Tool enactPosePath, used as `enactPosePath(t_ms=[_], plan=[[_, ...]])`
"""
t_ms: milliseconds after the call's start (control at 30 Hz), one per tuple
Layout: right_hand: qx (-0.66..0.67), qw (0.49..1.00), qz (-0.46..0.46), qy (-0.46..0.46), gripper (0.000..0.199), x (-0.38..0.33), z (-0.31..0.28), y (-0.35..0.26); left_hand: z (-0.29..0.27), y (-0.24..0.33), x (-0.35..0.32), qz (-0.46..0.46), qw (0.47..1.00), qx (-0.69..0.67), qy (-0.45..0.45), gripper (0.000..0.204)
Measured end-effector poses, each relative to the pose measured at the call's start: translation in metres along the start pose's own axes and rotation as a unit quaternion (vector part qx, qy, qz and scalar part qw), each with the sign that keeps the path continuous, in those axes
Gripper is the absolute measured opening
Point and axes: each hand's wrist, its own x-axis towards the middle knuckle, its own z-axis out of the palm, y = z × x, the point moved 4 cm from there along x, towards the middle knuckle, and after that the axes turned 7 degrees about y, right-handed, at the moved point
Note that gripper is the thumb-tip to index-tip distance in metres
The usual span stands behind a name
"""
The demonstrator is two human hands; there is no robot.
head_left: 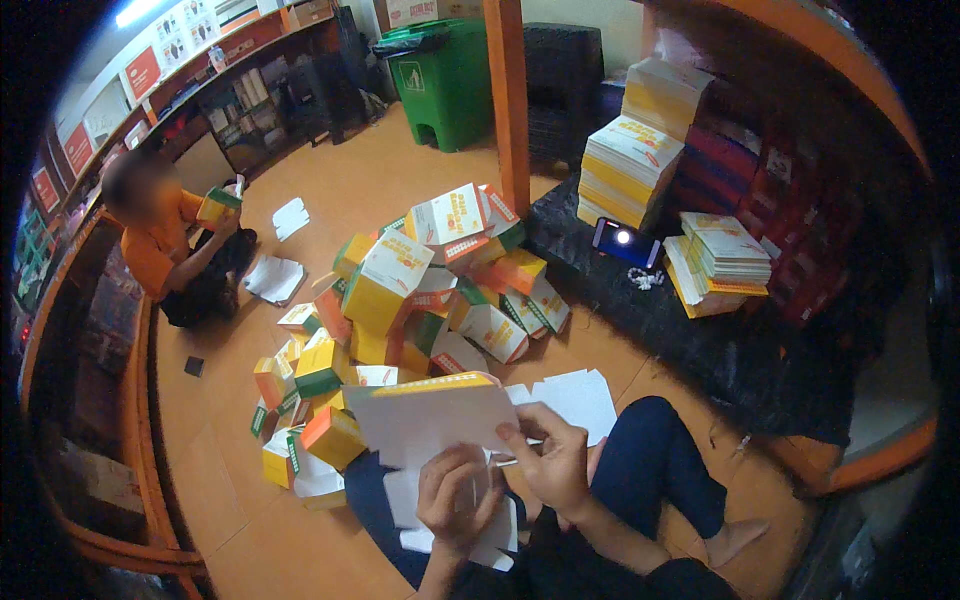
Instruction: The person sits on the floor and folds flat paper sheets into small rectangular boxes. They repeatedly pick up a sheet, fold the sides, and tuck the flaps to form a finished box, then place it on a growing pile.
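A flat cardboard box blank [420, 424] is held up over my lap, its plain white side toward me and a yellow strip along its top edge. My right hand [548, 458] pinches its right side, thumb on the white face. Curled fingers of my left hand [455, 492] press against the lower part of the blank, among its flaps. Another white blank [580, 402] lies on the floor by my right knee. Just beyond my hands is a heap of folded yellow, white, orange and green boxes [385, 290].
At the right, a black-covered low platform [760, 370] bears stacked flat blanks [625, 165], a smaller stack [720, 255], a phone [627, 242] and a beaded string [645, 279]. A co-worker [165, 240] sits at the left holding a box. Behind stand a green bin [440, 90] and an orange post [508, 110].
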Motion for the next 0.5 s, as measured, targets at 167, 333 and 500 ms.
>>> enactPosePath(t_ms=[167, 333, 500], plan=[[-0.062, 0.983, -0.174, -0.018, 0.033, 0.000, 0.001, -0.014, -0.004, -0.020, -0.016, -0.353, 0.907, -0.194, 0.126, 0.006], [-0.068, 0.958, -0.245, -0.132, 0.043, -0.003, 0.010, -0.019, 0.001, -0.028, -0.020, -0.431, 0.836, -0.291, 0.174, 0.022], [-0.116, 0.942, -0.283, -0.139, 0.046, -0.009, 0.019, -0.011, 0.005, -0.032, -0.023, -0.496, 0.791, -0.328, 0.146, 0.037]])
